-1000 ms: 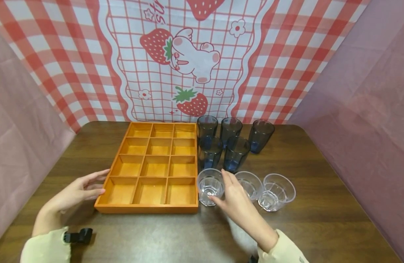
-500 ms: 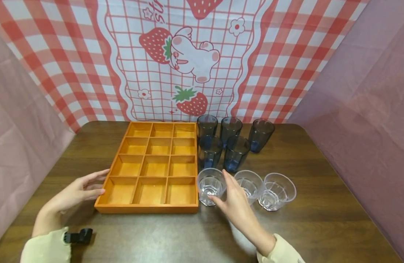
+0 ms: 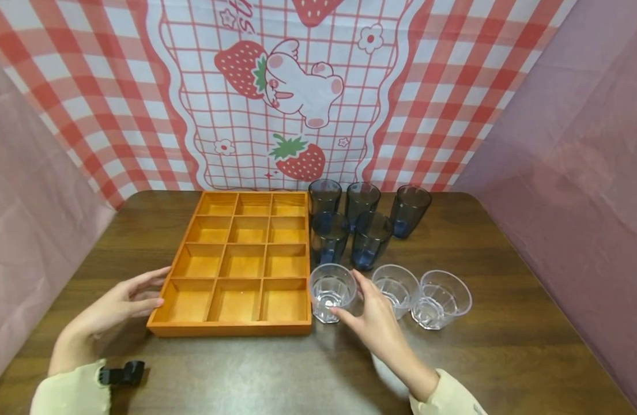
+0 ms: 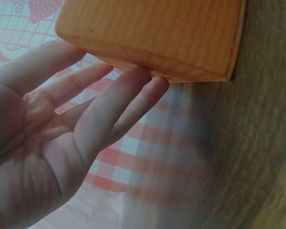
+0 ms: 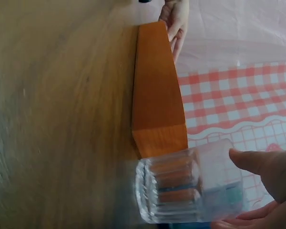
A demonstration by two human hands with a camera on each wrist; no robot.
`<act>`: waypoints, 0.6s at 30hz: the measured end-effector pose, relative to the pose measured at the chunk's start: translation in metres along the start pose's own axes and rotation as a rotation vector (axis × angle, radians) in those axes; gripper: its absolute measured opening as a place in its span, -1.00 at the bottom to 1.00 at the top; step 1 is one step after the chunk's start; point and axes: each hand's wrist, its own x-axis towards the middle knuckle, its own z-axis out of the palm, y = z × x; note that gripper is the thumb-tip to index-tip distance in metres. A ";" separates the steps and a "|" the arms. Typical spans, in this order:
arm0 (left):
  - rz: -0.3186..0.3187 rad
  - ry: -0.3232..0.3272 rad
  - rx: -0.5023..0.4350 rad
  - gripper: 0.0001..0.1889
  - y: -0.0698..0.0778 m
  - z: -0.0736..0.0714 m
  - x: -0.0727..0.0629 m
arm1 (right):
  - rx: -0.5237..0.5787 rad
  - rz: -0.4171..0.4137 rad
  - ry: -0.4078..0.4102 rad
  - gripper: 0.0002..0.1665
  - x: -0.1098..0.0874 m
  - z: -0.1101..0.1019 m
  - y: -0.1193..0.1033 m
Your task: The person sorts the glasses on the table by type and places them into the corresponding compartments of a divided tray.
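Note:
A clear plastic cup (image 3: 325, 291) stands upright right beside the right wall of an orange wooden tray (image 3: 230, 331) divided into several compartments. My right hand (image 3: 376, 317) holds this cup, thumb (image 5: 248, 160) at the near side near its rim and fingers around the right side. On the tray's left wall rest the fingertips of my left hand (image 3: 122, 302), with the fingers fairly straight; the left wrist view shows them against the wood. Just right of my right hand are a second clear cup (image 3: 401, 283) and a third clear cup (image 3: 443, 294).
Several dark blue-grey tinted glasses (image 3: 370, 230) stand behind the clear cups, along the tray's right side. The dark wooden table (image 3: 235, 374) ends at a strawberry-print cloth (image 3: 297, 115) at the back. Pink cloth (image 3: 572, 173) hangs at both sides.
The second and third clear cups have shifted slightly to the right. My right hand stays at the first cup, and my left hand keeps its place on the tray. The head view has tilted slightly.

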 end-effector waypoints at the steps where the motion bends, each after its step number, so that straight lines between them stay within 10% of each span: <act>1: 0.005 0.001 -0.001 -0.27 0.000 0.000 0.000 | 0.049 0.021 -0.014 -0.07 0.000 0.001 0.001; 10: -0.031 0.018 0.007 -0.26 0.001 0.000 0.000 | 0.515 0.159 -0.108 -0.06 0.002 0.012 0.007; 18: 0.002 0.022 -0.001 -0.28 -0.002 0.001 -0.001 | 0.582 0.164 -0.113 -0.02 0.004 0.021 0.011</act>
